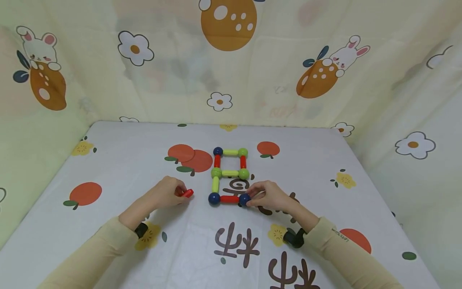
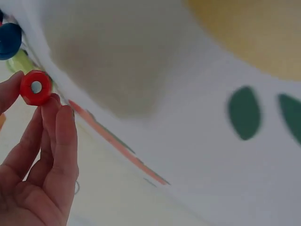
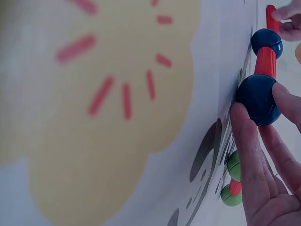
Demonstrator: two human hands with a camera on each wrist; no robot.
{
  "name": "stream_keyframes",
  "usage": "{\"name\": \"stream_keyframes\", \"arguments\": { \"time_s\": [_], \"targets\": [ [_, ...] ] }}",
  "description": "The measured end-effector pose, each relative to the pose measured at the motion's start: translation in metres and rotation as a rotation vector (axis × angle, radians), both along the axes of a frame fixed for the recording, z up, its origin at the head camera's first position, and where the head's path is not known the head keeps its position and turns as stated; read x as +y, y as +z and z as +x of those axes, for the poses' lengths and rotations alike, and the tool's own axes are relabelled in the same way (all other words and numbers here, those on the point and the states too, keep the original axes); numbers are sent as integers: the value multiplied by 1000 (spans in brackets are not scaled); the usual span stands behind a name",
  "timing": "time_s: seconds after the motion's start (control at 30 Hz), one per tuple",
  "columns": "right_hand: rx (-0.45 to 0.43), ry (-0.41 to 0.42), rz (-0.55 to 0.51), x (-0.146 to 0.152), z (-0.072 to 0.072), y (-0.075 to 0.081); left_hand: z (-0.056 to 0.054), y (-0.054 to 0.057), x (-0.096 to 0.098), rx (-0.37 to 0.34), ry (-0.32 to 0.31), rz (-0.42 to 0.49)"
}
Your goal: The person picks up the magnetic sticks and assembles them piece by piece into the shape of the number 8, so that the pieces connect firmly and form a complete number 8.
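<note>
Between the thumb and fingers of my left hand [image 1: 169,193] is a red magnetic rod [image 1: 188,193]; the left wrist view shows the round silver magnet in its end. My right hand [image 1: 268,196] pinches a dark blue ball [image 1: 244,199] at the near right corner of a ball-and-rod figure. From that ball a red rod [image 1: 229,199] runs left to another blue ball [image 1: 214,198]. A yellow-green rod [image 1: 215,184] leads from there up to a green ball [image 1: 216,173], the lower left corner of a closed square of rods and balls.
The square's far side has a blue ball [image 1: 218,151], a yellow-green rod [image 1: 230,152] and a green ball [image 1: 243,152]. A white printed cloth [image 1: 119,172] covers the table, and a patterned curtain [image 1: 173,88] stands behind and at both sides.
</note>
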State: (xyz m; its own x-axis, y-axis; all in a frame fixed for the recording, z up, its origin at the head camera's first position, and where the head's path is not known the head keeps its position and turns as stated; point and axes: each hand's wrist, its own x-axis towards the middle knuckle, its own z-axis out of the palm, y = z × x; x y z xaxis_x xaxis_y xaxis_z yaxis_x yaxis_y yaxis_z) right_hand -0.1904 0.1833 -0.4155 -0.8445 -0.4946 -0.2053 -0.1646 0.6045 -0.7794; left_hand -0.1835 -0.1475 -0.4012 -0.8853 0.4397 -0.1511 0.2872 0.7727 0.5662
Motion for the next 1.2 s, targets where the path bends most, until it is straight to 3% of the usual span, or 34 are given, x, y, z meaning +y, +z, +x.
{"name": "stream_keyframes", "arguments": {
  "time_s": [0.5,0.67,0.93,1.2],
  "targets": [
    [11,4,3,-1,1,0,-16,20,36,-70,52,120],
    [4,-15,17,-1,2,0,-22,19,52,-125,89,174],
    [11,-10,25,-1,0,-2,-31,17,86,-184,243,182],
    [16,-13,30,-1,0,-2,-35,12,114,-249,279,174]
  ]
}}
